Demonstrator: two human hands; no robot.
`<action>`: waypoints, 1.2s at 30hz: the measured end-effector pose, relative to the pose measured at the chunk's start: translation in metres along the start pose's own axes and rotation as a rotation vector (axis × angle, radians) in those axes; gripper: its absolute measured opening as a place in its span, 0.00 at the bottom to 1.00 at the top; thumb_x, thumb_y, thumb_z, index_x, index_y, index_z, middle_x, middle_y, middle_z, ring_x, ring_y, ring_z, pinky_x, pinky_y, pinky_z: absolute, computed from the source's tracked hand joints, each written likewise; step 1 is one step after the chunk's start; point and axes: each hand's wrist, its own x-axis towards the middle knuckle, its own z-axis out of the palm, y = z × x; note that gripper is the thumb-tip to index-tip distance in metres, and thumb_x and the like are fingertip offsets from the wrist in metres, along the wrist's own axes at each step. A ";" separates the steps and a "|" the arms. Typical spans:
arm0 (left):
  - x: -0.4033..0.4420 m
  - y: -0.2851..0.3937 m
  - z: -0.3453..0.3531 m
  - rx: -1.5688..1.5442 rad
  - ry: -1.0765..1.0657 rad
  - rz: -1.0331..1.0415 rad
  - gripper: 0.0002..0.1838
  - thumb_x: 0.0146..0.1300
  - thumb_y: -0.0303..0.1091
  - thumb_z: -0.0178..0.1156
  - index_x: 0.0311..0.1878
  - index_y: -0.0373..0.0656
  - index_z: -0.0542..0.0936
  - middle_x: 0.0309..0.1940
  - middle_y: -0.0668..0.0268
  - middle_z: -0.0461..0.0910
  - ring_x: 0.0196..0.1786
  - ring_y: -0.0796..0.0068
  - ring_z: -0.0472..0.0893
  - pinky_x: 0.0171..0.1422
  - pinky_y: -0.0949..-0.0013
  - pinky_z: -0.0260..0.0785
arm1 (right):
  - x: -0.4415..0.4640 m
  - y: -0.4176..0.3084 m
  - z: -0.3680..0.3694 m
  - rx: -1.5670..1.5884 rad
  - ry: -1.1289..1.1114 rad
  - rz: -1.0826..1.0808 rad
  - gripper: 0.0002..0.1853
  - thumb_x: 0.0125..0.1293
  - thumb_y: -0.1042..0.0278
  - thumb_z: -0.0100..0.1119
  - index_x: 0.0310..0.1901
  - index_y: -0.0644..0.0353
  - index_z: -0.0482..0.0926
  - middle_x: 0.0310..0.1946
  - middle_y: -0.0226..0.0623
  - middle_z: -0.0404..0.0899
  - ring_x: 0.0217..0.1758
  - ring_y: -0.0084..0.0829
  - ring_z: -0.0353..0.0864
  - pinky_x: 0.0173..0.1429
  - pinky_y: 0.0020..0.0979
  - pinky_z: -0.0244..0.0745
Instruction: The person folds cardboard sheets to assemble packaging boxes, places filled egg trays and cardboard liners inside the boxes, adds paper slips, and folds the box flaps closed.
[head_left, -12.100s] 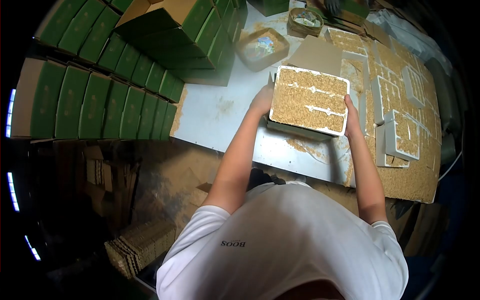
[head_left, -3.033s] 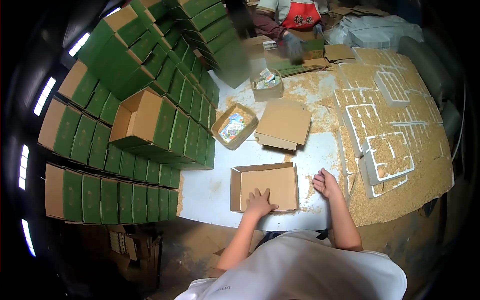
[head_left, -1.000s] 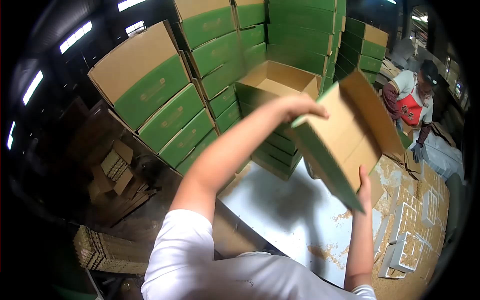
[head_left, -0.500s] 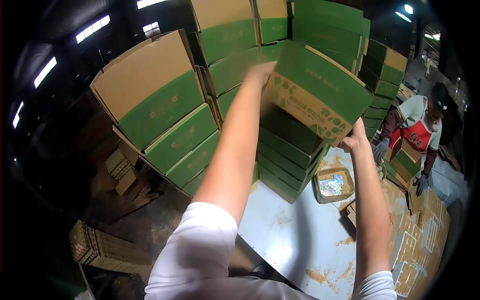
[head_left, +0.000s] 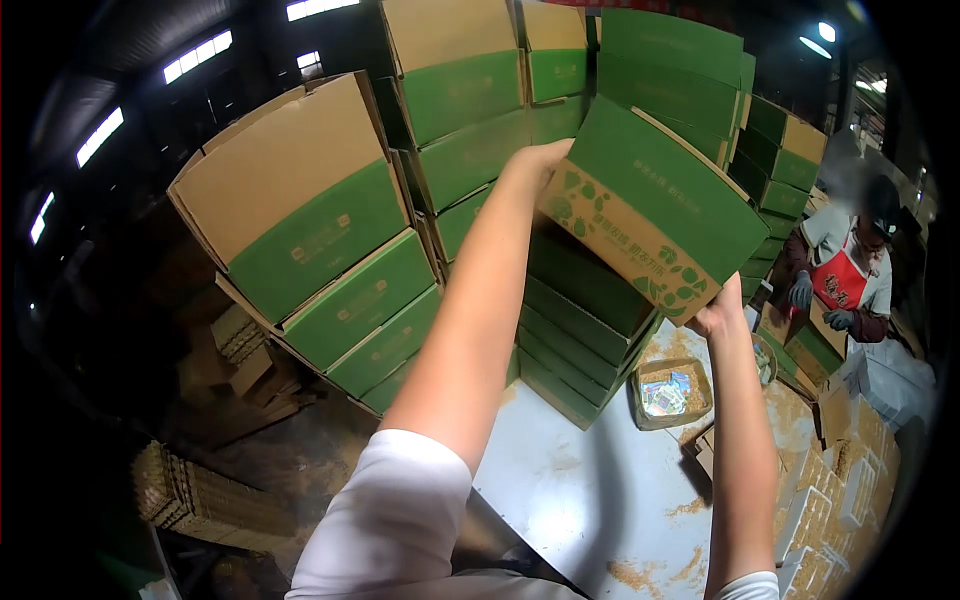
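A green and brown cardboard box (head_left: pixel 672 188) with leaf prints and lettering on its side is tilted in the air in front of me. At its left end, my left hand (head_left: pixel 548 163) grips the edge, its fingertips hidden behind the cardboard. My right hand (head_left: pixel 722 310) holds the lower right corner from below, with part of the fingers out of sight. Just under the held box stands a stack of green boxes (head_left: pixel 575 325) on a white table (head_left: pixel 545 470).
Tall stacks of green and brown boxes (head_left: pixel 335 245) rise at left and behind. An open carton (head_left: pixel 672 415) with colourful cards sits on the table. At right, a co-worker in a red apron (head_left: pixel 840 275) handles a box. Corrugated cardboard pieces (head_left: pixel 200 495) stand at lower left.
The held box has shifted slightly right, its right end lower in view, with both hands still on it. The surroundings sit a little lower in view. The co-worker's gloved hands have come closer together.
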 end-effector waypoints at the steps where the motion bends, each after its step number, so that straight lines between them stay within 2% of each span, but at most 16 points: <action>1: 0.005 -0.007 -0.004 -0.009 -0.011 -0.005 0.33 0.71 0.60 0.56 0.62 0.38 0.79 0.59 0.55 0.81 0.57 0.61 0.82 0.60 0.58 0.76 | 0.001 0.000 -0.001 -0.008 0.013 0.017 0.27 0.70 0.46 0.57 0.57 0.64 0.76 0.55 0.46 0.77 0.56 0.45 0.78 0.57 0.52 0.77; 8: 0.044 -0.035 -0.025 -0.118 -0.067 -0.052 0.31 0.71 0.58 0.55 0.61 0.37 0.80 0.59 0.54 0.81 0.57 0.61 0.82 0.60 0.58 0.76 | 0.015 -0.020 0.009 -0.124 0.036 0.016 0.30 0.67 0.45 0.60 0.59 0.62 0.76 0.57 0.48 0.77 0.57 0.45 0.77 0.58 0.51 0.78; 12: 0.046 -0.043 -0.031 -0.135 -0.089 -0.087 0.31 0.72 0.57 0.55 0.60 0.37 0.80 0.58 0.54 0.81 0.57 0.61 0.82 0.60 0.58 0.76 | 0.027 -0.030 0.020 -0.230 0.106 0.205 0.34 0.59 0.39 0.66 0.58 0.58 0.78 0.57 0.45 0.77 0.56 0.45 0.77 0.60 0.52 0.76; 15: 0.046 -0.043 -0.033 -0.132 -0.100 -0.109 0.30 0.72 0.56 0.55 0.60 0.37 0.80 0.58 0.54 0.81 0.57 0.61 0.82 0.60 0.58 0.76 | 0.032 -0.032 0.022 -0.241 0.118 0.275 0.34 0.59 0.39 0.66 0.58 0.59 0.78 0.58 0.47 0.77 0.57 0.45 0.76 0.59 0.53 0.75; 20: 0.052 -0.053 -0.039 -0.190 -0.133 -0.145 0.29 0.72 0.55 0.55 0.59 0.36 0.80 0.58 0.53 0.81 0.57 0.61 0.82 0.60 0.57 0.76 | 0.031 0.003 0.008 -0.085 0.054 0.084 0.34 0.62 0.38 0.62 0.59 0.60 0.77 0.59 0.48 0.76 0.57 0.47 0.76 0.60 0.54 0.75; 21: 0.054 -0.060 -0.041 -0.207 -0.147 -0.161 0.29 0.72 0.55 0.55 0.59 0.36 0.80 0.58 0.53 0.81 0.57 0.61 0.82 0.60 0.57 0.76 | 0.038 0.012 -0.007 -0.009 -0.045 0.089 0.31 0.68 0.42 0.57 0.61 0.60 0.76 0.60 0.45 0.77 0.60 0.44 0.76 0.62 0.49 0.75; 23: 0.063 -0.072 -0.046 -0.223 -0.179 -0.191 0.28 0.72 0.54 0.55 0.59 0.36 0.80 0.57 0.53 0.81 0.57 0.61 0.82 0.60 0.57 0.76 | 0.044 0.043 -0.029 -0.057 -0.006 -0.219 0.27 0.72 0.47 0.53 0.63 0.60 0.75 0.61 0.41 0.77 0.63 0.40 0.75 0.63 0.43 0.75; 25: 0.067 -0.081 -0.045 -0.229 -0.218 -0.218 0.28 0.73 0.53 0.55 0.59 0.36 0.80 0.57 0.53 0.81 0.57 0.61 0.82 0.60 0.57 0.76 | 0.038 0.058 -0.028 0.009 -0.019 -0.278 0.21 0.77 0.55 0.48 0.62 0.60 0.75 0.55 0.39 0.80 0.56 0.38 0.80 0.62 0.41 0.77; 30: 0.066 -0.093 -0.042 -0.334 -0.259 -0.274 0.27 0.73 0.52 0.55 0.58 0.35 0.80 0.57 0.52 0.82 0.57 0.61 0.82 0.61 0.57 0.77 | 0.040 0.049 -0.024 -0.061 -0.038 -0.092 0.24 0.74 0.50 0.52 0.61 0.60 0.75 0.54 0.40 0.80 0.57 0.40 0.79 0.61 0.45 0.77; 31: 0.062 -0.094 -0.043 -0.359 -0.226 -0.245 0.27 0.73 0.52 0.55 0.58 0.35 0.80 0.57 0.52 0.82 0.57 0.61 0.82 0.61 0.57 0.77 | 0.038 0.054 -0.030 -0.077 -0.004 -0.103 0.24 0.74 0.49 0.52 0.60 0.59 0.75 0.54 0.40 0.79 0.57 0.40 0.79 0.61 0.45 0.77; 32: 0.057 -0.094 -0.044 -0.393 -0.138 -0.117 0.26 0.74 0.50 0.54 0.59 0.34 0.79 0.57 0.52 0.81 0.58 0.60 0.81 0.62 0.57 0.76 | 0.038 0.054 -0.034 -0.095 0.025 -0.122 0.24 0.73 0.49 0.52 0.60 0.59 0.75 0.54 0.40 0.79 0.57 0.40 0.79 0.61 0.46 0.77; 33: 0.047 -0.091 -0.043 -0.417 -0.053 0.014 0.25 0.75 0.47 0.53 0.59 0.33 0.78 0.57 0.51 0.81 0.58 0.59 0.81 0.63 0.57 0.75 | 0.035 0.050 -0.028 -0.118 0.048 -0.146 0.24 0.73 0.48 0.53 0.60 0.58 0.75 0.54 0.40 0.79 0.57 0.40 0.79 0.60 0.46 0.77; 34: 0.032 -0.086 -0.038 -0.451 0.032 0.153 0.24 0.75 0.45 0.52 0.60 0.32 0.77 0.57 0.51 0.81 0.59 0.58 0.81 0.64 0.57 0.75 | 0.031 0.051 -0.026 -0.115 0.079 -0.097 0.30 0.71 0.42 0.55 0.64 0.59 0.74 0.57 0.38 0.79 0.59 0.36 0.78 0.65 0.39 0.73; 36: -0.021 -0.078 -0.018 -0.518 0.238 0.501 0.24 0.76 0.42 0.51 0.64 0.31 0.72 0.61 0.51 0.79 0.63 0.57 0.78 0.70 0.59 0.70 | 0.048 0.058 -0.041 -0.127 0.084 -0.097 0.31 0.70 0.42 0.57 0.64 0.58 0.74 0.59 0.39 0.78 0.61 0.37 0.77 0.65 0.40 0.73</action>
